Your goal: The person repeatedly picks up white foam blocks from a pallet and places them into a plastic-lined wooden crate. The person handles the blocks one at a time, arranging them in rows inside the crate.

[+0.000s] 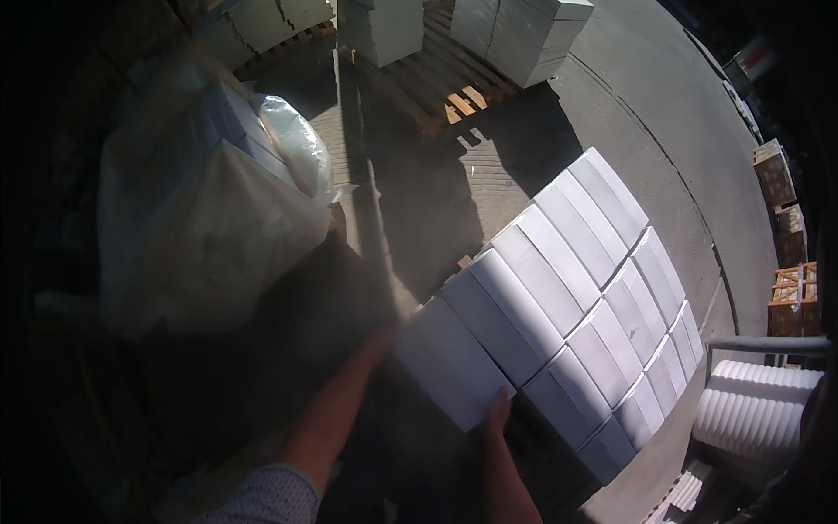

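Note:
A white rectangular block (454,360) lies at the near left corner of a stack of similar white blocks (576,288). My left hand (384,339), dim and slightly blurred, is against its left end. At its near right end, my right hand (497,412) grips the edge with the thumb on top; its other fingers are hidden. The held block sits close beside the neighbouring block, and I cannot tell whether it is lifted. Sunlight falls across the far part of the stack, while both hands are in shade.
To the left stands a plastic-wrapped load (218,210) of pale blocks. Beyond are wooden pallets (436,83) with white stacks (384,31). At the right are a ribbed white roll (755,406), a metal rail (768,347) and wooden crates (790,293). A shadowed groove crosses the concrete floor (646,131).

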Tool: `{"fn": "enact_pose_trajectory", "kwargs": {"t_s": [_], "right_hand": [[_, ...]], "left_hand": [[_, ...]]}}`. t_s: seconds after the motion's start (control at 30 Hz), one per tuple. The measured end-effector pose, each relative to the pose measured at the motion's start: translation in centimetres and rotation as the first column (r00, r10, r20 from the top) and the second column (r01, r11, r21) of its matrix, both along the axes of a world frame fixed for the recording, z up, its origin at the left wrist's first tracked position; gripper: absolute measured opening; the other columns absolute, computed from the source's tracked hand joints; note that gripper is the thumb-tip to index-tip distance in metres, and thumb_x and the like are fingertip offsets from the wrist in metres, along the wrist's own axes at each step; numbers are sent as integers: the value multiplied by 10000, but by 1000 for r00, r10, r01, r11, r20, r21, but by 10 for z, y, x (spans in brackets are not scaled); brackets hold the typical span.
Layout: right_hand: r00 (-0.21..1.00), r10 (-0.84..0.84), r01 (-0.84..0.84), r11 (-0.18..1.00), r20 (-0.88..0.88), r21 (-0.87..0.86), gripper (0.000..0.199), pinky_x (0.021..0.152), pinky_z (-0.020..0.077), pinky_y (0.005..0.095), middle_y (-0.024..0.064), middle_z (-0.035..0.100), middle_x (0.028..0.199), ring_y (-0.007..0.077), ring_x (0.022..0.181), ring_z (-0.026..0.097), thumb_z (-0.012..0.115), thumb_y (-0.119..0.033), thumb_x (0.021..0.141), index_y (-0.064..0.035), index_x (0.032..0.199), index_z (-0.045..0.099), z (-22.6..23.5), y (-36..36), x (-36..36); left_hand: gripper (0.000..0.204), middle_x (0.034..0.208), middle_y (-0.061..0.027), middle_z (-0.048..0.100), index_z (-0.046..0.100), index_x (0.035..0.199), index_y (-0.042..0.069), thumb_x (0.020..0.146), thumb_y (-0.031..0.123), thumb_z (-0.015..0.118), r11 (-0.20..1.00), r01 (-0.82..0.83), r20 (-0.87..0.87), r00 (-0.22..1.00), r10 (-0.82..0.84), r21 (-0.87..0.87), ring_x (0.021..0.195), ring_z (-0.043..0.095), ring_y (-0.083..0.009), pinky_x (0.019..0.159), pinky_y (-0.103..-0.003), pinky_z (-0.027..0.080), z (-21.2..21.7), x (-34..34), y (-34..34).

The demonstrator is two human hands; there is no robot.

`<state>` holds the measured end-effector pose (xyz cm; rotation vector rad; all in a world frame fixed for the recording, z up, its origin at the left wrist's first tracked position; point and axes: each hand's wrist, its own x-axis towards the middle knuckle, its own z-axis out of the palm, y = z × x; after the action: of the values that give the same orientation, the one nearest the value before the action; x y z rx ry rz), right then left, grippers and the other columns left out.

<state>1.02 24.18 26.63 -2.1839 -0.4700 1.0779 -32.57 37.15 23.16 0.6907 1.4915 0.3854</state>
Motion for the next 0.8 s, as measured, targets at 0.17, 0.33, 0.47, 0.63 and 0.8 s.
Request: {"fn": "enact_pose_trajectory", "kwargs": {"t_s": [0.17, 0.33, 0.47, 0.63, 0.8], "right_hand": [[1000, 16, -17, 996, 3, 83, 616, 1000, 372, 366, 208, 511, 1280, 277, 1174, 490, 428, -437, 975, 93, 1291, 429, 23, 7, -23], [995, 104, -101, 980, -10, 174, 619, 990, 383, 375, 219, 522, 1264, 285, 1157, 507, 422, -439, 977, 104, 1274, 429, 43, 14, -24], [989, 151, -151, 988, 7, -21, 619, 967, 401, 378, 218, 557, 1216, 287, 1122, 533, 425, -452, 971, 93, 1266, 438, 43, 16, -16], [964, 265, -258, 948, 14, -187, 644, 955, 407, 383, 225, 568, 1206, 310, 1120, 540, 434, -489, 954, 60, 1291, 436, 63, 16, -10], [889, 456, -427, 856, 39, -291, 626, 958, 412, 409, 244, 573, 1179, 358, 1112, 546, 486, -477, 923, 47, 1267, 470, 101, 33, -18]], "left_hand": [[408, 1009, -70, 620, 619, 1096, 108, 928, 452, 480, 931, -154, 69, 980, 187, -331, 907, 562, -233, 747, -451, 475, 0, 2, 17], [333, 972, -47, 630, 625, 1080, 139, 907, 406, 530, 952, -134, 112, 979, 170, -276, 864, 593, -198, 725, -392, 505, 50, 9, 16], [316, 970, -46, 631, 625, 1068, 137, 910, 394, 531, 936, -137, 164, 966, 198, -323, 865, 599, -195, 731, -386, 509, 66, 5, -2], [295, 966, -44, 631, 626, 1052, 135, 914, 379, 533, 829, -274, 207, 886, 415, -487, 865, 606, -191, 739, -380, 515, 77, 9, -82], [278, 969, -51, 634, 623, 1042, 120, 925, 351, 524, 774, -463, 289, 742, 605, -433, 887, 616, -191, 775, -383, 519, 61, 15, -127]]}}
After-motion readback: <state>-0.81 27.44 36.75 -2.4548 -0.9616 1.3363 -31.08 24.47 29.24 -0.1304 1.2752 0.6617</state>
